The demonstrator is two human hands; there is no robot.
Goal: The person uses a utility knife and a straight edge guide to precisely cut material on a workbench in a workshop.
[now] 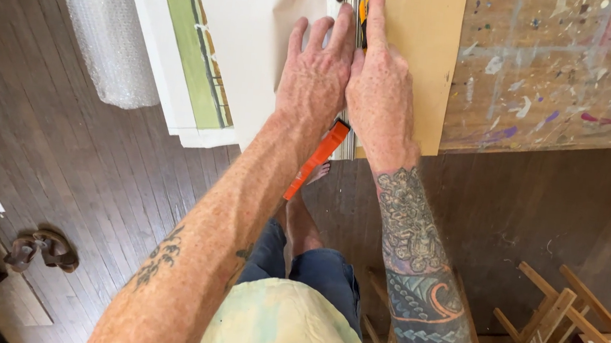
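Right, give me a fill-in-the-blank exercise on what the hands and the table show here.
1. Both hands press side by side on a metal ruler with ____ ends.
2. The left hand lies flat on a sheet of ____ paper.
3. The right hand borders a ____ board.
4. A roll of ____ wrap stands at the table's left.

Missing words: orange; white; brown; bubble

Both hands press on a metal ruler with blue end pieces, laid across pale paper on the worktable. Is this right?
Not quite: the head view shows the ruler's end pieces are orange, not blue. The left hand and right hand do press along the metal ruler over the pale paper.
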